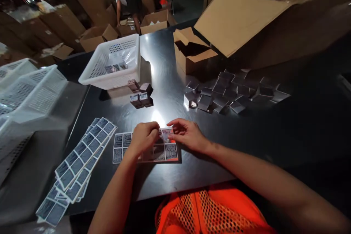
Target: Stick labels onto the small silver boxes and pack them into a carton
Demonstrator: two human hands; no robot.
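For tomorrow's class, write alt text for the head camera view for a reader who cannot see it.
Both hands, left hand and right hand, work at a label sheet on a dark metal table. Label strips lie left; small boxes and a white basket sit beyond.

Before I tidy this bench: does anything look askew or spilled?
Yes. The small grey boxes lie in a loose, tumbled heap right of centre, unlike the stacked few by the white basket. The label strips at left are fanned unevenly, overhanging the table edge.
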